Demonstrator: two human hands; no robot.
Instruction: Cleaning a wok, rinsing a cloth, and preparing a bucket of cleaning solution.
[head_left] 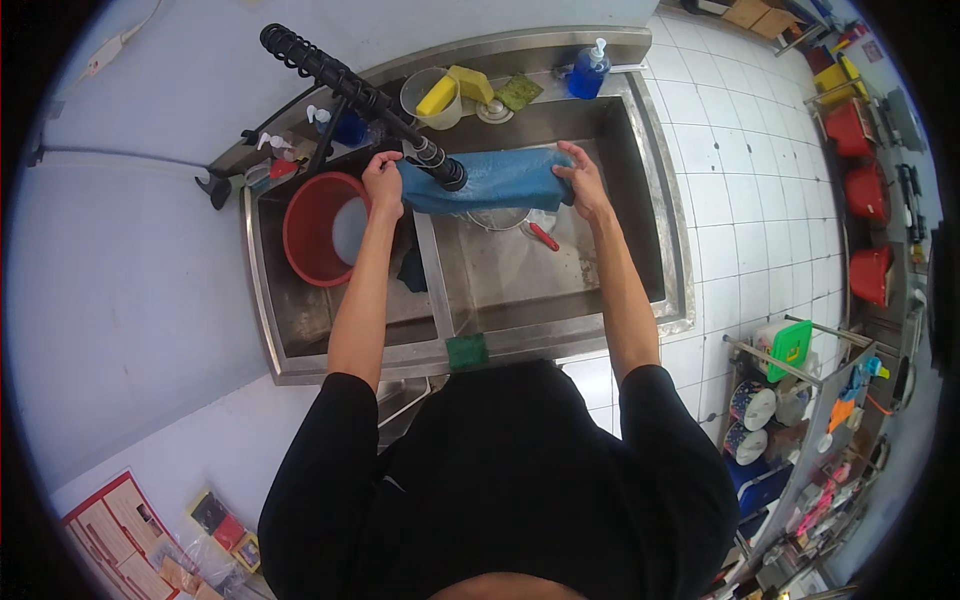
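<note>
A wet blue cloth (510,178) is stretched between my two hands over the right basin of a steel double sink (520,280). My left hand (383,183) grips its left end, close to the divider. At the other end, my right hand (583,182) pinches the cloth's edge with thumb and fingers. The black spring faucet (400,125) has its nozzle right above the cloth, hiding a part of it. Below the cloth, a round strainer (498,217) is partly covered. Beside it lies a red-handled tool (543,236), its other end hidden.
A red bucket (300,235) stands in the left basin, near a dark cloth (412,270). Along the back ledge are a tub with yellow sponges (440,105), a green scouring pad (518,92) and a blue soap bottle (588,72). A green cloth (466,350) lies on the front rim.
</note>
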